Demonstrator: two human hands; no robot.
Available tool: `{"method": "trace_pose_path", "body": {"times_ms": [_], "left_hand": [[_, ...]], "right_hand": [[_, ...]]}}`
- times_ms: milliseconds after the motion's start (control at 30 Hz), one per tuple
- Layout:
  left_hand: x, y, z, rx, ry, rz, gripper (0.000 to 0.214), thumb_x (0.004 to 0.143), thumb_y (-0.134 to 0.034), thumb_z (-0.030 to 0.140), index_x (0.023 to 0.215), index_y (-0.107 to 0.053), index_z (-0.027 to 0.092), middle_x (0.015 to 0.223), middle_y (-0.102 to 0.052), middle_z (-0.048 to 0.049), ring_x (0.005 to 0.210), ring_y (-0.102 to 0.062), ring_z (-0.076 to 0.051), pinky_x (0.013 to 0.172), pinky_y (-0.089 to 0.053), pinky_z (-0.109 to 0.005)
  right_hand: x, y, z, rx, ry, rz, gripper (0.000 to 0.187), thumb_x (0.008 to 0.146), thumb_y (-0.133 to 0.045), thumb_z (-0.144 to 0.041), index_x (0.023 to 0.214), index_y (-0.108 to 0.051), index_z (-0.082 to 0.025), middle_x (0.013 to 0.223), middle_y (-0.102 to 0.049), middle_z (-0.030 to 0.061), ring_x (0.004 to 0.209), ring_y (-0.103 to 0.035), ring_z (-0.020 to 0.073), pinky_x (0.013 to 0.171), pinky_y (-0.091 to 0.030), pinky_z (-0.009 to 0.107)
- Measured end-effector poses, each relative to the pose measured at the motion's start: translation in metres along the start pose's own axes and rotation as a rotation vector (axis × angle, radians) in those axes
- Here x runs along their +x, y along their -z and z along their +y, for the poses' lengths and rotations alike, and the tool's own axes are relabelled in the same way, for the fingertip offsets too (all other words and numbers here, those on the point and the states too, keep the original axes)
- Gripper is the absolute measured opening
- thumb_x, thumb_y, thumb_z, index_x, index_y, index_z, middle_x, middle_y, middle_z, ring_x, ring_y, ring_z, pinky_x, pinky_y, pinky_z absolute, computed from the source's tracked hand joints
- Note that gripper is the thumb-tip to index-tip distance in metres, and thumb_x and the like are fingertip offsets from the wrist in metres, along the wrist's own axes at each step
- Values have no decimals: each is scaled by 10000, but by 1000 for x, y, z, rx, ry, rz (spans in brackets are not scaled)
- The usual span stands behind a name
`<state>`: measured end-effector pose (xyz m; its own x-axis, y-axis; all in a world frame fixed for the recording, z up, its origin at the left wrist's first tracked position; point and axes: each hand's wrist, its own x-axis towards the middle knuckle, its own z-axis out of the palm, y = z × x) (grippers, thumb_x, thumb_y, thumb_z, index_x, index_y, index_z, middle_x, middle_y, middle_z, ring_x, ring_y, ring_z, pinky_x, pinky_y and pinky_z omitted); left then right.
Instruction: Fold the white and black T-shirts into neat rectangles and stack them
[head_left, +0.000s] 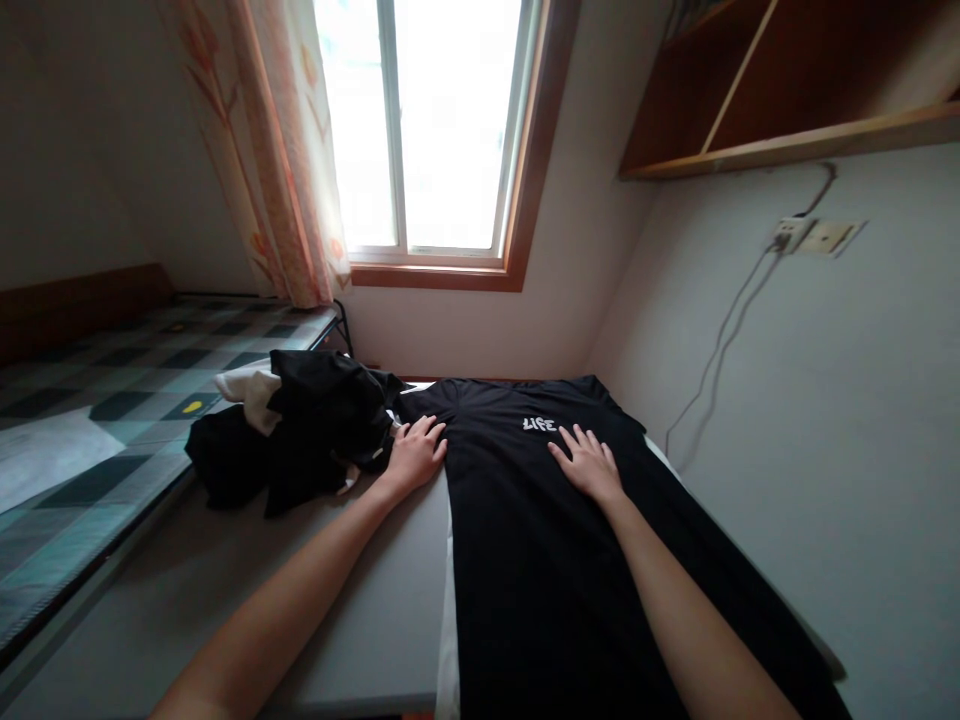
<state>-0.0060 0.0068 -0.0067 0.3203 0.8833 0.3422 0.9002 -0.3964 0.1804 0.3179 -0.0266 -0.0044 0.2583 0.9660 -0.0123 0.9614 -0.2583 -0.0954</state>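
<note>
A black T-shirt (pixel 536 560) with small white lettering on its chest lies spread out on a white table (pixel 360 620). White fabric shows along its left edge. My left hand (pixel 417 452) rests flat, fingers stretched, at the shirt's left edge near the sleeve. On the chest, just below and right of the lettering, lies my right hand (pixel 589 462), palm down with fingers spread. Neither hand grips anything. Left of my left hand sits a crumpled pile of black clothes (pixel 322 420) with some white cloth in it.
A bed with a checked mattress (pixel 150 350) stands along the left, a white paper (pixel 52 450) on it. Behind the table are a window (pixel 442 130) and a curtain (pixel 277 150). The right wall carries a wooden shelf (pixel 795 145) and a socket (pixel 791 235) with a hanging cord.
</note>
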Motion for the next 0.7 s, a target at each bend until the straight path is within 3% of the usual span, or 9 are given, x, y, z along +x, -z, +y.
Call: {"method": "trace_pose_path", "body": {"times_ms": [467,700], "left_hand": [[1,5,-4,4,-3,21,329,908,-453,221,1174,-647,241,1352,-594,-57,1267,-499,-239,1044,-356,-437],[2,9,-3,43,33,37,306,922,-440,316,1088,-686,244,1312,-622,-43,1236,-499,-278,1023,-364,-469]], "right_hand": [[-5,-1,-1,1,-41,-14,686,945,-204,-636,1532,-265,-288,1617,-184,40,1477,-156,245,1179,-136,436],[-9,2,-5,-1,-55,-33,697,941,-193,-644,1539,-242,-288,1621,-167,38,1480,-139,249,1180,-119,442]]}}
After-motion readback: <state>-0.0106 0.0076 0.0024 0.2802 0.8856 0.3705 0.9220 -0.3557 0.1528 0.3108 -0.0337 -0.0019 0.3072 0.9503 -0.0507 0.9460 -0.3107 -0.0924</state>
